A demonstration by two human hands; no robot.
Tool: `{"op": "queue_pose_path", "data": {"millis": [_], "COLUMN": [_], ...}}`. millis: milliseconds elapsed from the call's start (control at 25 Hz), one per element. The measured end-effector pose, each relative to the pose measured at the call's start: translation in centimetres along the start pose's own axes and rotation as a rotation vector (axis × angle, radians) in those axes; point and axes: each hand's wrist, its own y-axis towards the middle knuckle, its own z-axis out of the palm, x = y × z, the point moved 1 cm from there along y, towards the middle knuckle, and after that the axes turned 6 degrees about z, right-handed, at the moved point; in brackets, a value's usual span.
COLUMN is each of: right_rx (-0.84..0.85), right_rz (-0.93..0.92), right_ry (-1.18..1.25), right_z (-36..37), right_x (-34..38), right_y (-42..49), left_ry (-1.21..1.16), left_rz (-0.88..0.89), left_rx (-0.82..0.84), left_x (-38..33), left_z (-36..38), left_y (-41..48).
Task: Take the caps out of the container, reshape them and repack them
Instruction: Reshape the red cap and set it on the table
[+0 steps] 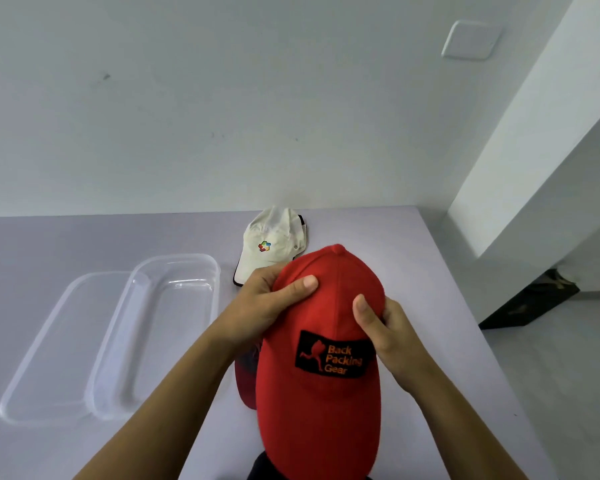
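Observation:
A red cap (326, 403) with a black "Back Packing Gear" patch is held above the table, brim toward me. My left hand (267, 306) grips the left side of its crown, thumb on top. My right hand (388, 330) grips the right side, thumb pressed on the crown. A cream cap (271, 244) with a small coloured logo lies on the table behind the red one. A dark red cap (246, 379) lies partly hidden under the held cap. The clear plastic container (163, 330) stands empty to the left, its clear lid (49, 348) beside it.
The pale lilac table (447, 341) ends at a right edge close to a white wall corner. A white wall runs along the table's back edge. A dark object (530, 299) lies on the floor at the right.

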Motion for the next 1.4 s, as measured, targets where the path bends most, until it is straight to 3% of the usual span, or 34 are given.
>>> {"op": "queue_pose_path", "data": {"millis": [200,400,600,720,880,1000,1160,1240,1400], "right_rx": [-0.078,-0.024,-0.229,-0.347,-0.327,-0.316,-0.238,-0.209,-0.069], "right_rz": [-0.018,-0.027,-0.062,-0.101,-0.109,-0.093,0.025,0.032,0.114], "right_ry": [-0.124,-0.209,-0.186,-0.277,-0.383,-0.459,-0.258,-0.2,-0.138], "right_z": [-0.7,-1.1,-0.5,-0.4,-0.6,-0.7,-0.2,-0.2,-0.5], "right_x": [0.0,0.2,0.8,0.8,-0.1,-0.8,-0.9,-0.9,-0.9], "right_y": [0.1,0.2,0.6,0.7,0.8,0.8,1.1,1.3,1.2], "left_ry": [0.317,0.33,0.576,0.534,0.619,0.603,0.521,0.448,0.23], "left_rz": [0.047,0.093,0.149,0.046,-0.106,-0.036,0.05,-0.042,-0.285], "left_rx": [-0.22,-0.206,-0.259,-0.282,-0.178,-0.229,-0.241,-0.168,0.286], "left_x": [0.1,-0.1,-0.1,0.6,0.8,0.8,1.0,0.9,-0.1], "left_z": [-0.3,-0.4,-0.1,-0.3,-0.2,-0.7,-0.8,-0.9,-2.2], "left_y": [0.2,-0.3,-0.4,-0.3,-0.4,-0.5,-0.6,-0.4,0.1]}}
